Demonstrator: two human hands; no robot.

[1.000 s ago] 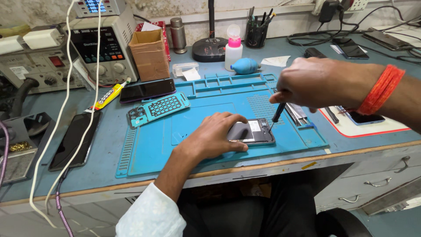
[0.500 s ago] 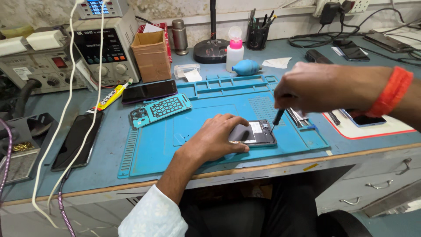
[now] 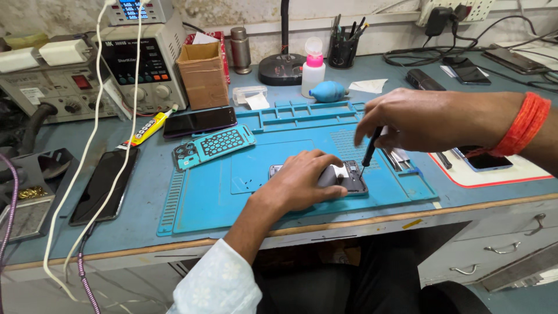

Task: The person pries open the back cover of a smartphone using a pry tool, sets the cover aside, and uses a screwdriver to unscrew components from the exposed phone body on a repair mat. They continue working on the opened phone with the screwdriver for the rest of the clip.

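An opened phone lies on the blue work mat, its insides showing. My left hand rests flat on it and presses it down, covering most of its left part. My right hand grips a thin black screwdriver held upright, with the tip touching the phone's right edge. A red thread band circles my right wrist. A teal phone back cover lies at the mat's upper left.
A bench power supply, a cardboard box, a pink-capped bottle, a blue air blower and a tool cup line the back. Dark phones lie left; white cables hang there. Another phone rests on a white pad.
The view shifted slightly. Both hands stay on the phone and screwdriver, the tip still at the phone's right edge.
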